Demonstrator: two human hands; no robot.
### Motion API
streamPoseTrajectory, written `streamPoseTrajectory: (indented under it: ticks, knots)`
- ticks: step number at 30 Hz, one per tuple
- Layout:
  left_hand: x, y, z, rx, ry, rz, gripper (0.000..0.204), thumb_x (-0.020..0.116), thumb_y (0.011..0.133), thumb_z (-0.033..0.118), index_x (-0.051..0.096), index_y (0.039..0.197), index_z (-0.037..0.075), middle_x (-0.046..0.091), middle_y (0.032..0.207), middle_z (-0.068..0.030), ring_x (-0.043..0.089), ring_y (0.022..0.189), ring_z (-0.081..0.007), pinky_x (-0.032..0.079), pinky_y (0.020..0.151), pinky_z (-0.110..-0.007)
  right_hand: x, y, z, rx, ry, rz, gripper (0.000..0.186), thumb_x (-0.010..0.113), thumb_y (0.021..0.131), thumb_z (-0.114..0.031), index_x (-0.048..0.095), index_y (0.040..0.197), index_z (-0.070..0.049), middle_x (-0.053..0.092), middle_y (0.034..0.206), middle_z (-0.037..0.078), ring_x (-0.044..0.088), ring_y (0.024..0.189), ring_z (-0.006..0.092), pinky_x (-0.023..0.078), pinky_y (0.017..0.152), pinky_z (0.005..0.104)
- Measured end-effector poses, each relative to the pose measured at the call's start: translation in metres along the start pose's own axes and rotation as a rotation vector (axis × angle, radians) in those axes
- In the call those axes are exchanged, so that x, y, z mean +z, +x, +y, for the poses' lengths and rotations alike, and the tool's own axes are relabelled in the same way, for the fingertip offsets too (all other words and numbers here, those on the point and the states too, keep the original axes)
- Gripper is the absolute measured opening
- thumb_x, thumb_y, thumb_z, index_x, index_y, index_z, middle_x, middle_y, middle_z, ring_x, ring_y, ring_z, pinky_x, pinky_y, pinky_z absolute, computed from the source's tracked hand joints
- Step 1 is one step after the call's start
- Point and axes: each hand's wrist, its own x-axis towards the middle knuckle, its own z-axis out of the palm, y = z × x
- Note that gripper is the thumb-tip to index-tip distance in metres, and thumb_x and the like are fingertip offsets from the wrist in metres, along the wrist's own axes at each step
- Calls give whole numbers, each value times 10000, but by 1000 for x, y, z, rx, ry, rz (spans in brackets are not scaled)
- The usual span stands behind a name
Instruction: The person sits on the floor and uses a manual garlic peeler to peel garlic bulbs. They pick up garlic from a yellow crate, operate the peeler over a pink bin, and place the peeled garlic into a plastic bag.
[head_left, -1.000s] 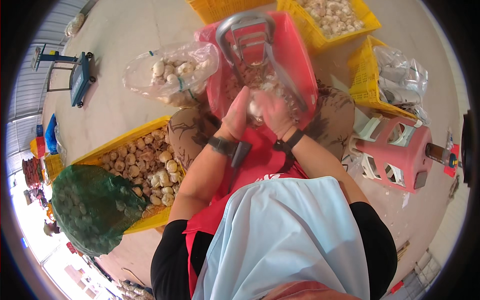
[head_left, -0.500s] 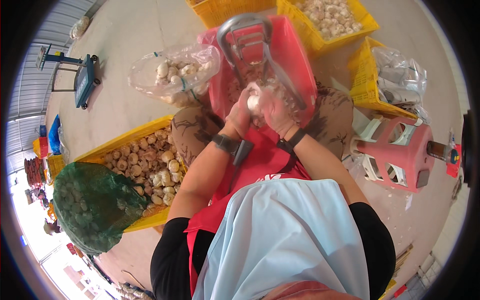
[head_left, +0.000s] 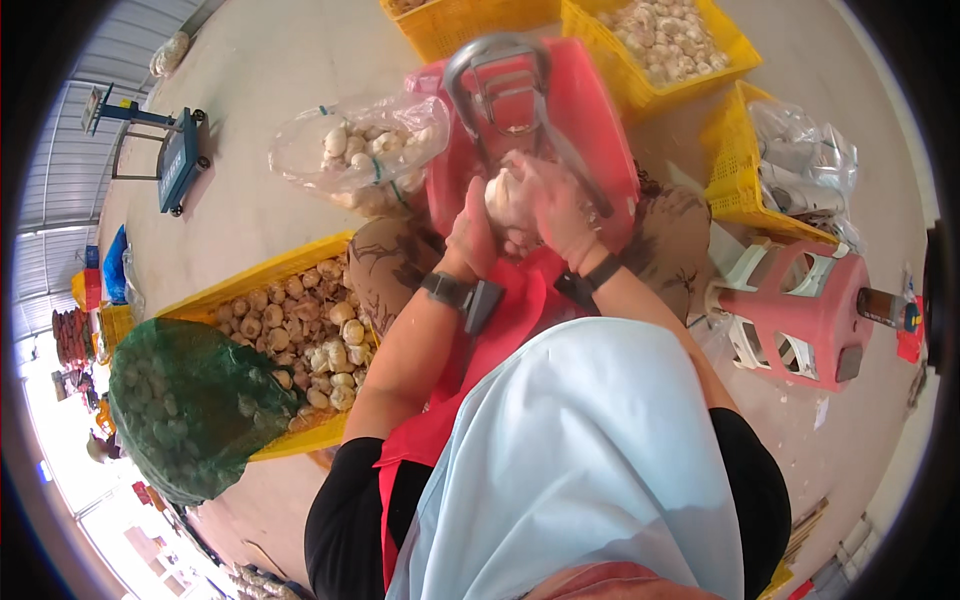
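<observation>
Pale floor point(head_left: 260, 60) surrounds us; at upper centre we hold a garlic bulb point(head_left: 499, 200) between our cupped left hand point(head_left: 472, 236), on its left, and curled right hand point(head_left: 562, 212).

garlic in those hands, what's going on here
A seated person holds a garlic bulb between the left hand and the right hand, over a red tub. To the person's left, a yellow crate holds more bulbs, with a green mesh bag lying partly over it. A clear bag of whiter bulbs sits beside the tub.
</observation>
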Motion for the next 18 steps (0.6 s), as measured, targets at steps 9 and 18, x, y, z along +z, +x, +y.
streamPoseTrajectory:
  ticks: [9,18]
  knots:
    - [4,15,-27,91,-58,-31,571,353,1003,516,561,1215,28,628,1125,-98,629,948,-183,548,770,-340,-5,2,7,-557,-787,128,373,582,864,9,542,1233,-24,638,1074,156,631,992,269,502,866,351]
    - [-31,35,-23,240,-185,-311,256,521,941,184,494,1178,90,599,891,-59,604,710,-186,495,604,-302,-6,6,13,-428,-875,272,298,630,877,-84,571,1169,-58,646,1030,177,627,956,352,504,819,438]
